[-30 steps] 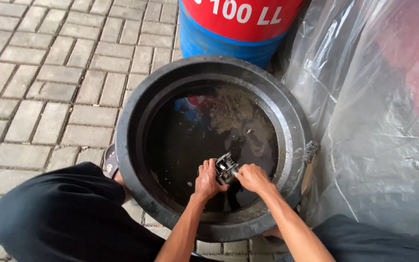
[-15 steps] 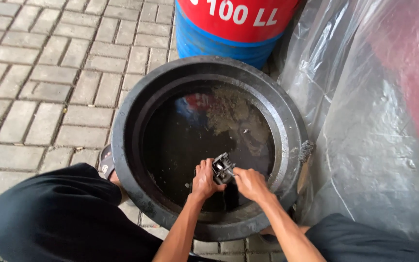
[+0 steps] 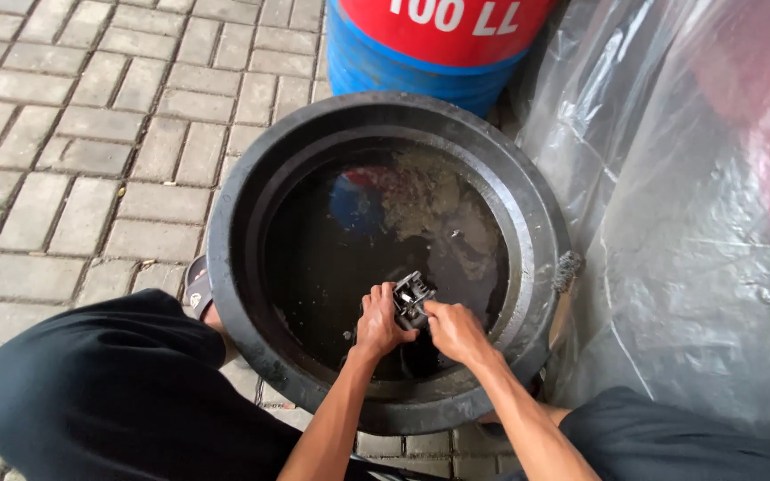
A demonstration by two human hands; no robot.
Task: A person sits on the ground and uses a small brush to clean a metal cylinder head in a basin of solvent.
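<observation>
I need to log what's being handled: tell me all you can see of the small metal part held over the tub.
The small metal part is grey, blocky and grimy, with several edges and recesses; finer detail is too small to tell. It sits above the dark liquid inside the black round tub, near its front side. The left hand grips it from the left, and the right hand touches it from the right.

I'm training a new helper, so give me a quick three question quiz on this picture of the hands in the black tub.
1. True or false: both hands grip the metal part.
2. What is in the tub: A) dry sand B) dark liquid C) rags?
3. What stands behind the tub?

Key:
1. True: the left hand and the right hand both hold it over the liquid.
2. B.
3. A red and blue drum; clear plastic sheet lies beside it.
</observation>
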